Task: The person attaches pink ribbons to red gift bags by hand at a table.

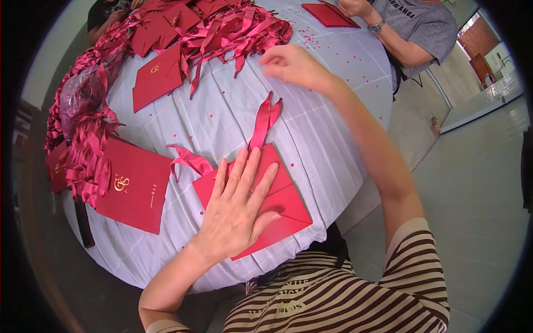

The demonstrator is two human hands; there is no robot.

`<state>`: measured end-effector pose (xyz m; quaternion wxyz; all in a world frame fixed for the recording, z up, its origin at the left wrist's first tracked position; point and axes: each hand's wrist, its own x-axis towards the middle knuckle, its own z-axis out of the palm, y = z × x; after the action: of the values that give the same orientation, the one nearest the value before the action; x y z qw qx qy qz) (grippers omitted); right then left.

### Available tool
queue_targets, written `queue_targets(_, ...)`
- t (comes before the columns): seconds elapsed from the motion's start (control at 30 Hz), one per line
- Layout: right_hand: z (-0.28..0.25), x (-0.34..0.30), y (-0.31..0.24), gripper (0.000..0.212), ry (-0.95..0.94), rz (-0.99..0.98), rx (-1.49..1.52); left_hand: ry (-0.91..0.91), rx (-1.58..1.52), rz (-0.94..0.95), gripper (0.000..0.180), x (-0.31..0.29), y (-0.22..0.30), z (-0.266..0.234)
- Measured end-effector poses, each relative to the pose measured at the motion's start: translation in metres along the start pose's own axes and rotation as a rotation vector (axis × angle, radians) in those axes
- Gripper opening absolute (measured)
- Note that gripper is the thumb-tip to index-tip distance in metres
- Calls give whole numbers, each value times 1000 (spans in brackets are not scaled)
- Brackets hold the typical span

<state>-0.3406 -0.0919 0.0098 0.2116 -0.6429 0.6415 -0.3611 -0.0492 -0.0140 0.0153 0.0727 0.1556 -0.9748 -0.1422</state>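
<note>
A flat red paper gift bag [288, 208] with crossing fold lines lies in front of me on the table. My left hand [233, 205] rests palm down on it, fingers spread. Two dark pink ribbon handles come out of the bag: one ribbon [262, 123] points away from me, while the other ribbon [191, 159] bends off to the left. My right hand [291, 65] is raised over the cloth beyond the far ribbon, near the ribbon heap. Its fingers are loosely bent and apart, with nothing visible in them.
A round table with a pale cloth [233, 119] carries red bags [139, 180] with gold print at the left. Ribbons [239, 36] pile up at the far side. Small red dots are scattered about. Across the table, a person in grey [416, 33] handles a red bag [330, 15].
</note>
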Motion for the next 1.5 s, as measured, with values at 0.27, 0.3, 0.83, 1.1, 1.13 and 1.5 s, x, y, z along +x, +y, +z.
queue_targets(0.27,-17,-37,-43,20,-421,301,-163,-39,-17,-36,72,-2,-5,0)
queue_targets(0.3,-11,-36,-42,19,-413,255,-58,-26,-28,-41,72,-2,-6,-1)
queue_targets(0.83,46,-40,-35,13,159,61,-387,33,-125,-45,75,-10,-10,4)
queue_targets(1.1,80,-34,-110,19,-300,-200,52,139,-84,-25,70,-14,-12,19)
queue_targets(1.13,85,-31,-121,24,-461,-56,30,161,-78,-19,68,-14,-12,21)
queue_targets(1.5,109,-23,-127,32,-515,303,521,221,-74,-3,65,-16,-12,23)
